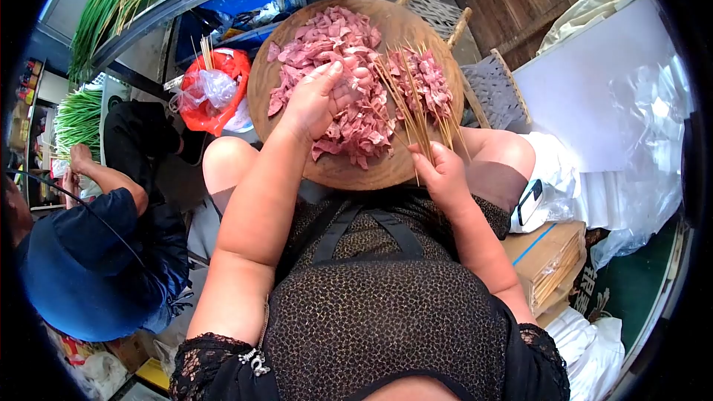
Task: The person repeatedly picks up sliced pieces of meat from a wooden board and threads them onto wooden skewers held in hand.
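A round wooden board (pixel 275 22) lies across my lap, with a large heap of raw sliced meat (pixel 338 33) on it. My left hand (pixel 327 96) is over the heap, palm turned partly up and thumb apart from the fingers. Its fingertips blend with the meat behind them, and nothing is plainly held. In my right hand (pixel 442 177), at the board's near right edge, is a bundle of thin bamboo skewers (pixel 417 115), fanned out toward the meat. Beyond it, skewers threaded with meat (pixel 425 78) lie on the board's right side.
A red plastic bag (pixel 232 67) with skewers stands left of the board. A co-worker in dark blue (pixel 85 267) sits at left, hands by green stalks (pixel 78 115). Woven stool seats (pixel 494 93) stand beyond my right knee. A cardboard box (pixel 553 256) sits at right.
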`<action>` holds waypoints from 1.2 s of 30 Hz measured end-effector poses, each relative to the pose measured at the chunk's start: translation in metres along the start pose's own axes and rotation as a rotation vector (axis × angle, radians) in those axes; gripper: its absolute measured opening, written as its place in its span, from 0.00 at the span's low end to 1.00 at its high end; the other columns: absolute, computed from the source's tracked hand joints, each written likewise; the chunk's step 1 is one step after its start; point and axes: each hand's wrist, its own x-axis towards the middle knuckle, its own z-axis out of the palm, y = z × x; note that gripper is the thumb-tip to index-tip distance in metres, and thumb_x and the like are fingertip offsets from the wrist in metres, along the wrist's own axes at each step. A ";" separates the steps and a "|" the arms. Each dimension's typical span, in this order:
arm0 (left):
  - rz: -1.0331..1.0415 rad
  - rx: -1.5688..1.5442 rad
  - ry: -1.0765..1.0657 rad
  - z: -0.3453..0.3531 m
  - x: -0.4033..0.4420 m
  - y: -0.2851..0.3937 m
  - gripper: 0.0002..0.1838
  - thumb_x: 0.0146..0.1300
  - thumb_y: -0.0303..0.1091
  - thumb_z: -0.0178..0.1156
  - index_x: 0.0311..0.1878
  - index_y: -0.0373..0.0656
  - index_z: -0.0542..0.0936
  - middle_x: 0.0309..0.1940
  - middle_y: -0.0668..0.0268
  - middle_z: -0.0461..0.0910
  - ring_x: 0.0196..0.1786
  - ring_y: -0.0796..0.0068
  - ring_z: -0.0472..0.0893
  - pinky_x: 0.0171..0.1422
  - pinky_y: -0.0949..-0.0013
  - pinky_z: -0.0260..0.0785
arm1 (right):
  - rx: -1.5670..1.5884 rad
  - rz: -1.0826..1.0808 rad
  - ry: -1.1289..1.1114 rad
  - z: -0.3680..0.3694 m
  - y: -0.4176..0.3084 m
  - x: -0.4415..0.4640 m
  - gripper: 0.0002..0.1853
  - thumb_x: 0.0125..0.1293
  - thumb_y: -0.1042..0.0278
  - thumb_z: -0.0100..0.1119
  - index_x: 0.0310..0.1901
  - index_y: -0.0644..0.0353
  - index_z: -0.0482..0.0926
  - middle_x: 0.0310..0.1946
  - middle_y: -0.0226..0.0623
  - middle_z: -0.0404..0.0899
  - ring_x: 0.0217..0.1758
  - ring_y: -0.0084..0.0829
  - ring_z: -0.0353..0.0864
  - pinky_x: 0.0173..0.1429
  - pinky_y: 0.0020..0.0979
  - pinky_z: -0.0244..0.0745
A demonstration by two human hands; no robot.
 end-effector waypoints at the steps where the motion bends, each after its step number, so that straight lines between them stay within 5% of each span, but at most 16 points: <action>1: -0.001 0.001 0.000 0.000 0.000 -0.001 0.18 0.70 0.36 0.42 0.55 0.34 0.67 0.49 0.56 0.76 0.50 0.68 0.78 0.54 0.68 0.72 | 0.009 0.021 -0.002 0.000 -0.002 0.000 0.09 0.61 0.72 0.55 0.41 0.65 0.77 0.28 0.29 0.75 0.30 0.18 0.70 0.36 0.22 0.68; 12: 0.062 -0.244 0.025 0.004 0.004 -0.021 0.13 0.69 0.36 0.45 0.51 0.37 0.68 0.48 0.55 0.75 0.52 0.61 0.77 0.59 0.58 0.69 | 0.219 0.083 0.087 0.031 0.014 -0.004 0.09 0.61 0.72 0.55 0.41 0.66 0.76 0.30 0.31 0.74 0.32 0.18 0.70 0.39 0.22 0.68; 22: 0.095 -0.106 0.035 0.008 0.004 -0.029 0.15 0.69 0.37 0.45 0.53 0.39 0.67 0.46 0.57 0.77 0.49 0.65 0.78 0.56 0.64 0.70 | 0.185 0.053 0.079 0.028 0.010 -0.001 0.09 0.62 0.72 0.55 0.41 0.66 0.76 0.33 0.34 0.77 0.37 0.21 0.74 0.44 0.23 0.69; 36: 0.036 -0.258 -0.014 0.004 0.001 -0.021 0.15 0.69 0.35 0.42 0.52 0.37 0.68 0.48 0.53 0.76 0.52 0.59 0.77 0.58 0.56 0.70 | 0.171 0.017 0.029 0.022 0.016 0.009 0.09 0.62 0.71 0.55 0.41 0.66 0.76 0.32 0.32 0.77 0.35 0.20 0.73 0.43 0.23 0.69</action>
